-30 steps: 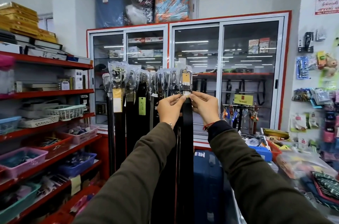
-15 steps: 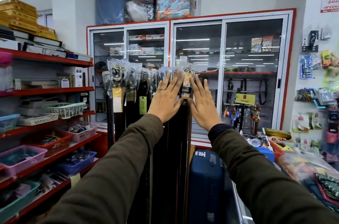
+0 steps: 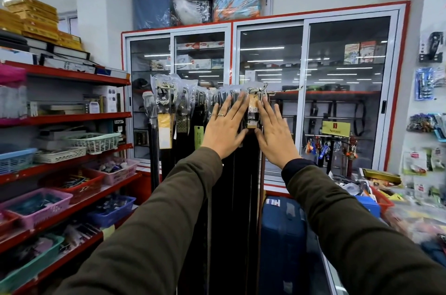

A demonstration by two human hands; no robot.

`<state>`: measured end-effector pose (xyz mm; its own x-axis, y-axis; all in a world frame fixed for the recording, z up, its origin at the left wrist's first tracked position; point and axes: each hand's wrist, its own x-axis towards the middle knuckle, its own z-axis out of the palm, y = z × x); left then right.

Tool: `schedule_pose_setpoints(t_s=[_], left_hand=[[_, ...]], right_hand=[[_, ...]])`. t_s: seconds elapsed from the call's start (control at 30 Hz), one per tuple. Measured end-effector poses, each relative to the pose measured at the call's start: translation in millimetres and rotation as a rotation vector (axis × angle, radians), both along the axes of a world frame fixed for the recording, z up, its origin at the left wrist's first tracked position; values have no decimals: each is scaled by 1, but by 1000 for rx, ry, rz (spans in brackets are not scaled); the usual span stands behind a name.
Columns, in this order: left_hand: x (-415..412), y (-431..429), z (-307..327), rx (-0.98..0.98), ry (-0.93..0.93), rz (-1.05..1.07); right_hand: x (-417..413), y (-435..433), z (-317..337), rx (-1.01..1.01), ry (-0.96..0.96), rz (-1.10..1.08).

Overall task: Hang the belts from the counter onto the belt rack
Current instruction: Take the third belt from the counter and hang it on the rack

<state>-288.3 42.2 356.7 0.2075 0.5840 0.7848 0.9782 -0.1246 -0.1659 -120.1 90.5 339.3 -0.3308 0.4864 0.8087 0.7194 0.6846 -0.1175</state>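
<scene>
Hands (image 3: 226, 129) (image 3: 275, 134) flat, fingers (image 3: 237, 105) spread, hanging belts (image 3: 231, 174)

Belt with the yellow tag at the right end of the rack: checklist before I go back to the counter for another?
1. Black belt with yellow tag hanging among the row: ok.
2. Its hook seated on the rack: cannot tell, plastic wrap covers it.
3. Left hand open, holding nothing: ok.
4. Right hand open, flat beside the tag: ok.
5. Neighbouring black belts hanging straight: ok.
6. Belts left on the counter: cannot tell, blurred.

Matt dark belts (image 3: 231, 198), seemingly leather, under glossy plastic wrap (image 3: 173, 92).
</scene>
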Motion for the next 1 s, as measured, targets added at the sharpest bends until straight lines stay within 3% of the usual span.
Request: schedule_pose_setpoints(t_s=[0.23,0.43,0.53,0.63,1.0], left_hand=[[-46,-33,-7,279,11,35],[-116,-68,-20,440,-131,30],[-145,-76,-29,409,-217,3],[-163,-73,-34,364,-173,6],[-170,-42,-30,126,-151,13]], right_hand=[[-47,-30,-17,170,280,1],[-119,-52,-22,238,220,188],[-153,-60,-25,242,133,229],[-175,-61,-31,261,41,210],[-188,-41,-33,159,-55,-39]])
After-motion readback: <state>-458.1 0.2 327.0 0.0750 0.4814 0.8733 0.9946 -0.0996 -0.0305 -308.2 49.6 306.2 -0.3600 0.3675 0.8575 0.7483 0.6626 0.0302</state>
